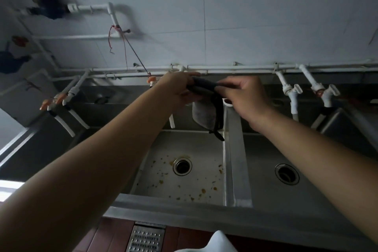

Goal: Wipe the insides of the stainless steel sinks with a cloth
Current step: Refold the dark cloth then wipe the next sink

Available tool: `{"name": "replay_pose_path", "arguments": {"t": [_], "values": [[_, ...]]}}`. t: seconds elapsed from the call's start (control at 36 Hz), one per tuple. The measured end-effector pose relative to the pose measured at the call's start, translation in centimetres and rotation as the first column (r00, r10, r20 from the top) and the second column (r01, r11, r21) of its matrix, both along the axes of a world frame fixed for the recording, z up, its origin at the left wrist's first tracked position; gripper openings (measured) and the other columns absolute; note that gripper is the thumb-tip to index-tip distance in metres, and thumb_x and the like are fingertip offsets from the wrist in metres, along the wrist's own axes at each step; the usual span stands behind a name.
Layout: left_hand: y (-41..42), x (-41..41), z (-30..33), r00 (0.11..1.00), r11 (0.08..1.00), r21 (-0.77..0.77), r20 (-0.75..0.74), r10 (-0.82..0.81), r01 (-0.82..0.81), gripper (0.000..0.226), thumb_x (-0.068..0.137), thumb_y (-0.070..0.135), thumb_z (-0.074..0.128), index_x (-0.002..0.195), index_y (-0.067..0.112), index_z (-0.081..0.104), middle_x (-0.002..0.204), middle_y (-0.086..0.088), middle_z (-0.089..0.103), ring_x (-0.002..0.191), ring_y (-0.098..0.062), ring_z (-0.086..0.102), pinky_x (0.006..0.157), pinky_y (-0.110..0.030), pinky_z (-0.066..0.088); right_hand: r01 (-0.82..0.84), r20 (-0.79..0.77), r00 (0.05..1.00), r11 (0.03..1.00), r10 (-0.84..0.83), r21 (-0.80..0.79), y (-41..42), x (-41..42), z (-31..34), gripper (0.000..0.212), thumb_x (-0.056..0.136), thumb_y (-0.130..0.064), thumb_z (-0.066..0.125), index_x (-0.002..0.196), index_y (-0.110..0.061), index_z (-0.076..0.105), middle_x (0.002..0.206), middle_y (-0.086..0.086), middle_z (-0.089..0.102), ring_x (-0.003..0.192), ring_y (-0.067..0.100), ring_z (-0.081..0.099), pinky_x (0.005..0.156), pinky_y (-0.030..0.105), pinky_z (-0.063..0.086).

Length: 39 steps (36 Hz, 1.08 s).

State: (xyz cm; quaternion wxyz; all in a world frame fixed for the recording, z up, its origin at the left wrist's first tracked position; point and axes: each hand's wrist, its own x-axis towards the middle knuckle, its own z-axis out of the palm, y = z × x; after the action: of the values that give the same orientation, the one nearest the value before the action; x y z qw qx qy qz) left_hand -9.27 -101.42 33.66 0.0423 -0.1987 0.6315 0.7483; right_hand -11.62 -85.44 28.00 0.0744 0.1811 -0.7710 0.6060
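Observation:
A dark cloth [204,85] with a grey flap [204,112] hanging from it is stretched between both my hands above the back of the middle sink. My left hand [177,88] grips its left end and my right hand [243,96] grips its right end. The middle sink [208,155] is stainless steel, with brown food specks scattered on its floor around the drain [182,166]. To the right lies another steel sink [263,159] with its own drain [286,174]. A steel divider [237,159] separates the two.
White plastic taps [291,93] and pipes [225,67] run along the tiled wall behind the sinks. More taps [61,108] hang over a dark sink at the left. A further basin [351,129] sits at far right. A floor drain grate [146,238] lies below the front rim.

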Motion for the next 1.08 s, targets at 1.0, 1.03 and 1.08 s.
{"name": "replay_pose_path", "arguments": {"t": [1.0,1.03,1.08], "values": [[-34.4,3.6,-20.4,0.904,0.909,-0.167,-0.136,-0.406,0.383,0.030,0.087,0.016,0.071,0.117,0.021,0.070,0.109,-0.009,0.071,0.100,-0.029,0.069,0.081,-0.044,0.059,-0.497,0.707,0.565,0.859,0.426,-0.120,-28.2,0.8,-14.6,0.028,0.081,-0.026,0.076,0.110,-0.028,0.074,0.113,0.000,0.074,0.108,0.016,0.069,0.097,0.031,0.052],[-35.6,3.5,-21.3,0.935,0.941,-0.115,-0.122,-0.332,0.319,0.032,0.087,0.018,0.072,0.118,0.024,0.069,0.111,-0.007,0.071,0.102,-0.027,0.069,0.080,-0.046,0.060,-0.472,0.745,0.533,0.872,0.401,-0.130,-29.6,0.5,-15.8,0.028,0.081,-0.029,0.076,0.109,-0.028,0.074,0.114,0.001,0.073,0.109,0.017,0.068,0.099,0.034,0.050],[-38.3,3.7,-23.2,0.991,0.992,-0.020,-0.058,-0.124,0.123,0.032,0.088,0.021,0.072,0.118,0.030,0.069,0.116,-0.001,0.069,0.104,-0.022,0.069,0.075,-0.044,0.060,-0.424,0.825,0.446,0.893,0.348,-0.148,-32.2,-0.6,-18.0,0.031,0.079,-0.029,0.078,0.109,-0.022,0.074,0.114,0.003,0.073,0.110,0.018,0.068,0.104,0.039,0.046]]}}
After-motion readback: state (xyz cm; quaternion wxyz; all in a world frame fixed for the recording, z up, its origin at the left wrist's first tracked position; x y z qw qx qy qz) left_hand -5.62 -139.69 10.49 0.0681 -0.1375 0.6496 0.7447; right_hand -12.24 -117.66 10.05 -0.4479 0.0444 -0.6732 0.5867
